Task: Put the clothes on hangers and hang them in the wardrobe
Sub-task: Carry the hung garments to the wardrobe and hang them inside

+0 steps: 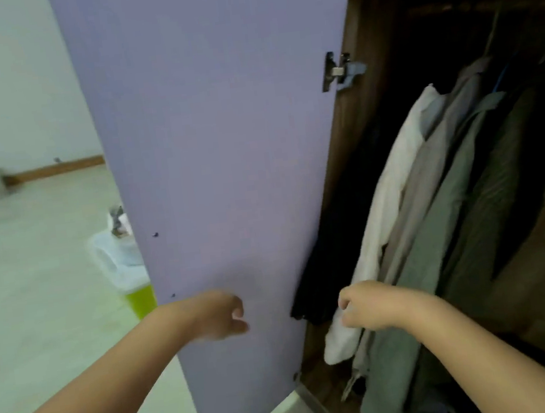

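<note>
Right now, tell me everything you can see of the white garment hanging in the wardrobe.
The white garment hangs inside the open wardrobe, second from the door side, between a black garment and a pale grey one. It looks like soft, light cloth, collar up top, draping at a slant in this wide-angle view, its lower end bunched low. Its hanger is hidden in shadow. The right hand, fingers curled, is at its lower part; whether it grips the cloth is unclear.

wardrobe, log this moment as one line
wardrobe door: open | hung shirts: on rail | left hand: curled, empty, before door | right hand: curled, by white shirt, grip unclear
</note>
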